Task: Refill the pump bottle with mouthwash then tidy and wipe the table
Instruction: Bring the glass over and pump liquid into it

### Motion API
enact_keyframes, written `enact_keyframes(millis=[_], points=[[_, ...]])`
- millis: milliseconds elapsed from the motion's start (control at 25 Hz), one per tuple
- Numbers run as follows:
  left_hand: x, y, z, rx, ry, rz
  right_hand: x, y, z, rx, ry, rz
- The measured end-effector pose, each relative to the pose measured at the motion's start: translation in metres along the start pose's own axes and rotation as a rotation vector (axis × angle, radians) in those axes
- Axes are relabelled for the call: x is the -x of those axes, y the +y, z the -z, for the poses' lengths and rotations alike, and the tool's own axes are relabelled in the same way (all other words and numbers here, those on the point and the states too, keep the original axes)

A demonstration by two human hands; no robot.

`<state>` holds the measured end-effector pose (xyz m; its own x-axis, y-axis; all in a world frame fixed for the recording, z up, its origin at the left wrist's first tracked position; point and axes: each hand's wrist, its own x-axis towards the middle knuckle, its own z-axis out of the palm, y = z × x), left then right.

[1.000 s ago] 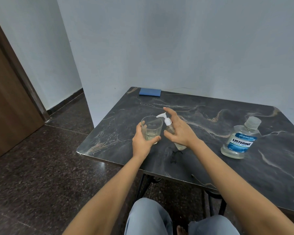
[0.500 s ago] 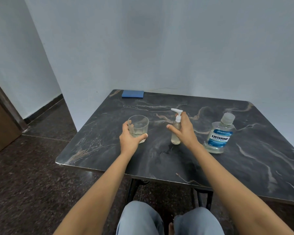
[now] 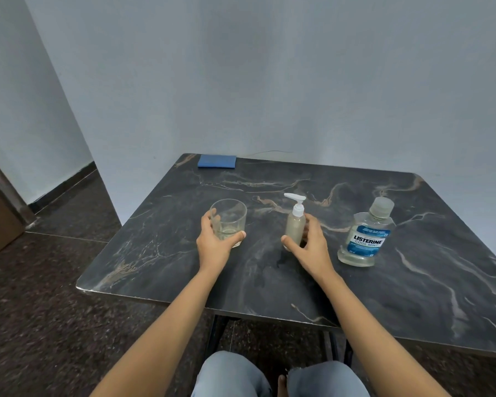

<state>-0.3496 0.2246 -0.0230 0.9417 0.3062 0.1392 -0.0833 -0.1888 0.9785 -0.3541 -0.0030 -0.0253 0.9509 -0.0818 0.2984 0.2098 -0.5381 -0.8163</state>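
Observation:
A small clear pump bottle (image 3: 295,224) with a white pump head stands upright on the dark marble table (image 3: 413,282). My right hand (image 3: 308,247) wraps around its lower part. To its left a clear glass (image 3: 228,222) with a little pale liquid in the bottom rests on the table, and my left hand (image 3: 214,245) grips its near side. A mouthwash bottle (image 3: 365,233) with a blue label and a clear cap stands to the right of my right hand, untouched.
A folded blue cloth (image 3: 216,161) lies at the table's far left corner against the pale wall. A small dark wet mark (image 3: 281,257) shows on the table near the pump bottle. My knees sit below the near table edge.
The pump bottle went from tilted beside the glass to standing upright, further to the right and apart from the glass. The glass stayed in my left hand. The camera view shifted.

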Motion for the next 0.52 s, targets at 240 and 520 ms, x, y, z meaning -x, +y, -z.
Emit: enact_keyframes(millis=[240, 520], points=[[-0.034, 0.012, -0.022, 0.014, 0.044, -0.016, -0.050, -0.004, -0.014, -0.015, 0.102, -0.012], [-0.167, 0.038, -0.101, -0.033, -0.016, -0.062, -0.184, 0.004, -0.038, -0.095, 0.322, -0.269]])
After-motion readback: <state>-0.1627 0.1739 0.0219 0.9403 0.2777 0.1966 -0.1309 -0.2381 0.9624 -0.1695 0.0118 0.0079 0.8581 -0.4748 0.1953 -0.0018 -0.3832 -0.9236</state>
